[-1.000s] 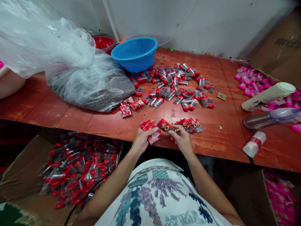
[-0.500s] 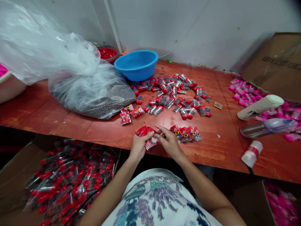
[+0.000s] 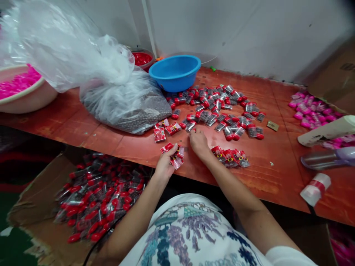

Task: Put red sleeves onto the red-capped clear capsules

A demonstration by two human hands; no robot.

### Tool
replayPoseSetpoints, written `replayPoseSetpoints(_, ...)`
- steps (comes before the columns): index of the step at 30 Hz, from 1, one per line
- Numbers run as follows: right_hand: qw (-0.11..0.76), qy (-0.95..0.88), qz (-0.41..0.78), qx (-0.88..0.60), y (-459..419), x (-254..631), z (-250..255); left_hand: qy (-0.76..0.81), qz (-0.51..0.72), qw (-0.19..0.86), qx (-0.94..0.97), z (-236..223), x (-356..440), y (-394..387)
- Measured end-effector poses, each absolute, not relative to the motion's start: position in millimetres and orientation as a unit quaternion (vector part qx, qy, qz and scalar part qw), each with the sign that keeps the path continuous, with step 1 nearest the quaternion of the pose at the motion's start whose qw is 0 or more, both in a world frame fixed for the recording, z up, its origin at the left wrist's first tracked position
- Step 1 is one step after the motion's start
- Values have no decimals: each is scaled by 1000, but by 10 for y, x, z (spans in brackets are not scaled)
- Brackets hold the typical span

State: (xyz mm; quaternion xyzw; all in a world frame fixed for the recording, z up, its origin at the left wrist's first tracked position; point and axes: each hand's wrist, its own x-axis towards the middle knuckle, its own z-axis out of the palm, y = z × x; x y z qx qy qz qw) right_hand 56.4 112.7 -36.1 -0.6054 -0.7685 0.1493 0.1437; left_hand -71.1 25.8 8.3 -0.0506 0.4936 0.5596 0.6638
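Observation:
My left hand [image 3: 166, 160] is closed around several red printed packets [image 3: 177, 157], thumb on top, above the table's front edge. My right hand [image 3: 199, 143] reaches forward to the near edge of a scattered pile of small clear bottles [image 3: 213, 101] with red caps and dark beads inside. Its fingers are curled together, and a bit of red cap shows at the fingertips; the rest of that bottle is hidden. To the right of this hand lies an overlapping row of filled red packets [image 3: 230, 157]. More flat red packets [image 3: 160, 135] lie left of it.
A clear bag [image 3: 130, 103] of dark beads and a blue basin [image 3: 175, 74] stand behind. At left is a white basin [image 3: 30, 99] of pink pieces. Below the table, a carton [image 3: 36, 207] holds red-capped items. A tumbler [image 3: 318, 160] and a tissue roll [image 3: 316, 189] are at right.
My right hand has left the packets in my left hand and moved forward to the bottle pile, its fingers now curled. My left hand keeps the packets. The view has shifted left.

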Motion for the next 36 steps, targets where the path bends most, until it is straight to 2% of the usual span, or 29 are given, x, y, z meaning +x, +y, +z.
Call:
replayPoseSetpoints(3,189,-789,192,-552,804,602,-456,474,565,671,-78,71,-751,260)
replayPoseSetpoints(8,419,-610,414,-531,311,789,-449,460,567,677,-92,12,-761,264)
replayPoseSetpoints(11,487,-550,461,-499,113,836,-302,449,578,676,-88,-30,-716,267)
replayPoseSetpoints(18,470,-613,414,-482,-38,877,-85,440,575,689,-38,-82,-581,230)
replayPoseSetpoints(29,499,-631,334,-491,-146,932,-12,462,621,630,70,-21,-496,138)
replayPoseSetpoints(36,460,-659,344,-486,-230,967,26,462,617,629,104,12,-447,112)
